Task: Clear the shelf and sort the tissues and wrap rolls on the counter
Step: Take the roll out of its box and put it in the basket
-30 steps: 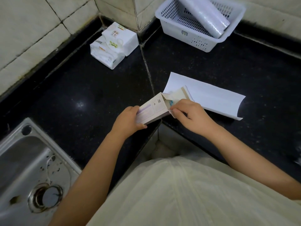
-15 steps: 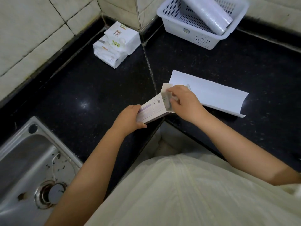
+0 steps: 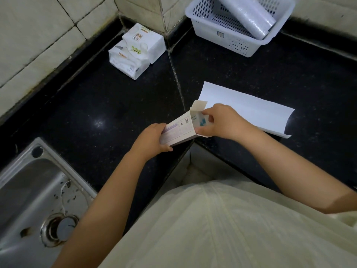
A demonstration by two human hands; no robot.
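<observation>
A long white cardboard box (image 3: 178, 129) with printed labels hangs over the inner corner of the black counter. My left hand (image 3: 149, 141) grips its near end. My right hand (image 3: 218, 120) pinches the flaps at its far end, where one flap (image 3: 199, 106) stands up. Two white tissue packs (image 3: 138, 49) lie stacked by the tiled corner at the back. A clear wrap roll (image 3: 249, 14) leans in the white plastic basket (image 3: 226, 38) at the back right.
A curled white sheet (image 3: 251, 111) lies on the counter (image 3: 87, 105) behind my right hand. A steel sink (image 3: 29, 200) with its drain sits at the lower left. Tiled walls (image 3: 38, 29) close off the back.
My right hand has shifted at the far end of the box and now holds the end flaps apart; one flap stands up. The left hand keeps its grip.
</observation>
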